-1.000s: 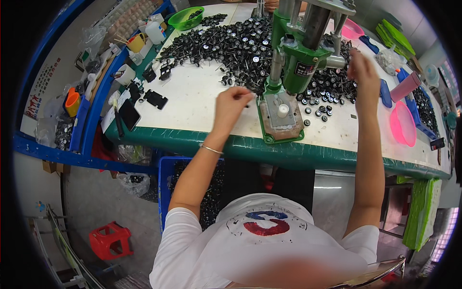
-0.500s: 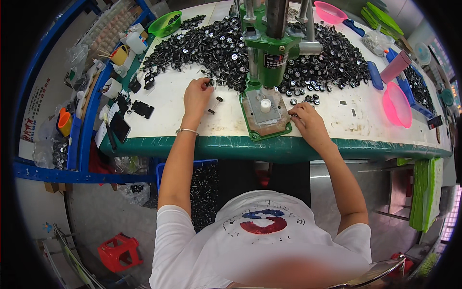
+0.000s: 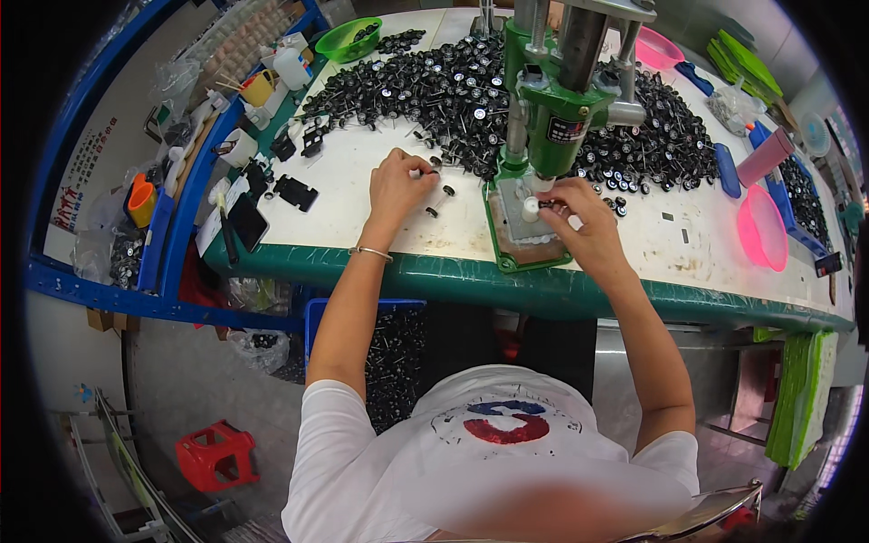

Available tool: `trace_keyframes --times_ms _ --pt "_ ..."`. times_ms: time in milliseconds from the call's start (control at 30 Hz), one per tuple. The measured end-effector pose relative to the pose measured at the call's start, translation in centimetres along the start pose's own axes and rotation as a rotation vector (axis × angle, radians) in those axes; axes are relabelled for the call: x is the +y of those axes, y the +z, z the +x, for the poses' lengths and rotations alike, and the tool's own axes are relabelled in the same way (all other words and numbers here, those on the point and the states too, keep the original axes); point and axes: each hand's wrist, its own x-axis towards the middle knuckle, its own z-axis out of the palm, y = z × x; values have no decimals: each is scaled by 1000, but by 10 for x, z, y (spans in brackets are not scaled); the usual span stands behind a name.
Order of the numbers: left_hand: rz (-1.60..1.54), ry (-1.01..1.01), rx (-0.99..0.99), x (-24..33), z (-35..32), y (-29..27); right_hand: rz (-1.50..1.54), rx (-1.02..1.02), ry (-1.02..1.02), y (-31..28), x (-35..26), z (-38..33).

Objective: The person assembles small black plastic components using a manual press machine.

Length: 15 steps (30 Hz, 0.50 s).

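My right hand point(image 3: 587, 224) pinches a small black wheel point(image 3: 546, 205) next to the white plastic post point(image 3: 530, 210) on the base of a green bench press point(image 3: 554, 136). Farther left, my left hand point(image 3: 401, 190) is closed by the near edge of the pile, its fingertips on a small black wheel point(image 3: 435, 163), partly hidden by the fingers. Just right of that hand lies a wheel-and-axle piece point(image 3: 447, 191) with black wheels and a thin metal axle. A large heap of black wheels point(image 3: 434, 90), many with metal axles, spreads behind the press.
A green bowl point(image 3: 348, 41) stands at the back left, a pink bowl point(image 3: 762, 228) at the right. Near it are a pink cylinder point(image 3: 766, 156) and a blue case point(image 3: 727, 170). A phone point(image 3: 247, 223) lies at the left. Below the table edge sits a blue crate point(image 3: 314, 317) of parts.
My right hand has moved from beside the press base to the white post, bringing a small wheel. My left hand stays near the pile. The whole view has shifted slightly.
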Motion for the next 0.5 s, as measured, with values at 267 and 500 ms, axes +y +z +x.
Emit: trace_keyframes --times_ms 267,500 --pt "-772 -97 261 1 -3 -11 -10 12 14 18 10 7" --pt "-1546 -244 -114 35 -14 -15 103 69 118 24 20 -5"
